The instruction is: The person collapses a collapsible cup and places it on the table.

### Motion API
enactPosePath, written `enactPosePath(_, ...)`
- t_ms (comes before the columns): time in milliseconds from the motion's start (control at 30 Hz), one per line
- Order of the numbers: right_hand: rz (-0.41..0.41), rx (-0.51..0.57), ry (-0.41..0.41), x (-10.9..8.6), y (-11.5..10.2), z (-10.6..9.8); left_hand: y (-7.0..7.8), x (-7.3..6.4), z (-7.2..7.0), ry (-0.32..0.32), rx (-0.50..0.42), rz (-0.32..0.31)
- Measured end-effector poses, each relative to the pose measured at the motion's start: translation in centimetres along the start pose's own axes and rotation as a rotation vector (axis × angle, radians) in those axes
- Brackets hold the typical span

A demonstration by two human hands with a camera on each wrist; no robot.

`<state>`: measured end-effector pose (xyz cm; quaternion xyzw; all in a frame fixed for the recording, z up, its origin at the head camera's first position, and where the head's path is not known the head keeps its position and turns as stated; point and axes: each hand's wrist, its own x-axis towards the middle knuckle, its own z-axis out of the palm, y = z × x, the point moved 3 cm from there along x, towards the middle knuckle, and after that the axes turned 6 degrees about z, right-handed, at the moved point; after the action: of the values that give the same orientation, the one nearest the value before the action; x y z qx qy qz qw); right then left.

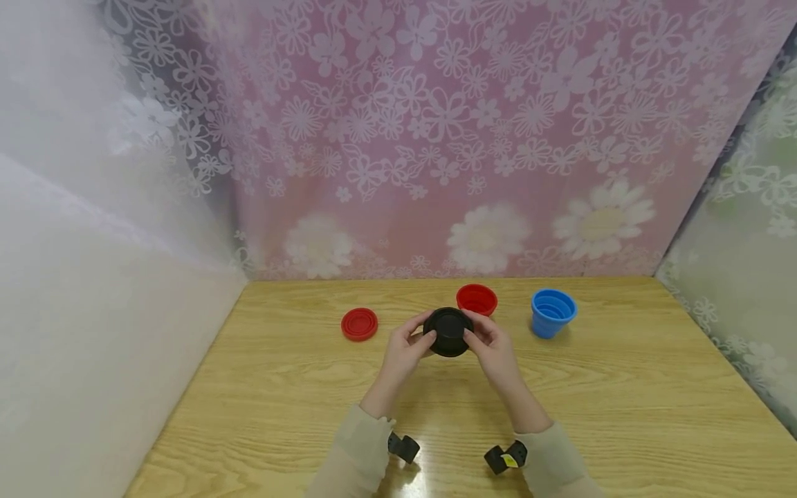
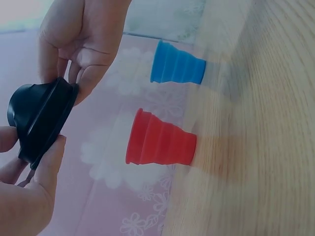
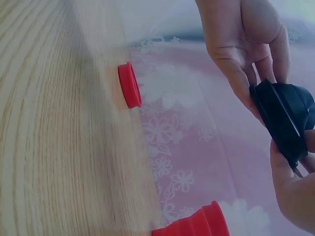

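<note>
Both hands hold a black collapsible cup [image 1: 448,333] up above the table, one at each side. My left hand [image 1: 403,351] pinches its left edge, thumb on the near face and fingers behind. At the opposite edge, my right hand [image 1: 496,351] grips it the same way. From the side, in the left wrist view, the black cup [image 2: 42,120] looks partly folded, with a wide rim and a narrower part sticking out. Behind it an expanded red cup [image 1: 477,299] stands upright, slightly overlapped by the right fingers in the head view.
An expanded blue cup [image 1: 552,313] stands upright to the right. A flattened red cup [image 1: 359,324] lies to the left. All rest on a wood-grain table [image 1: 280,401], with a pink floral curtain [image 1: 398,138] behind and pale sheets on both sides.
</note>
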<state>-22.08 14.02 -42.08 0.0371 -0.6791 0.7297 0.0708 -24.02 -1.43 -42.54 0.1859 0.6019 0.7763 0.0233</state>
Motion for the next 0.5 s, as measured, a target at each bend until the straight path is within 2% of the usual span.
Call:
enactPosePath(100,-0.003,-0.005,0.012,0.0,0.0,0.0,0.1,0.0,0.0,-0.010,-0.015,-0.010)
enactPosePath(333,0.004,-0.034,0.019,0.0,-0.1,0.2,1.9,-0.4,0.6,0.004,0.032,0.034)
enactPosePath(500,0.007,0.042,-0.020,-0.1,-0.1,0.3,0.6,-0.1,0.2,0.040,-0.044,0.023)
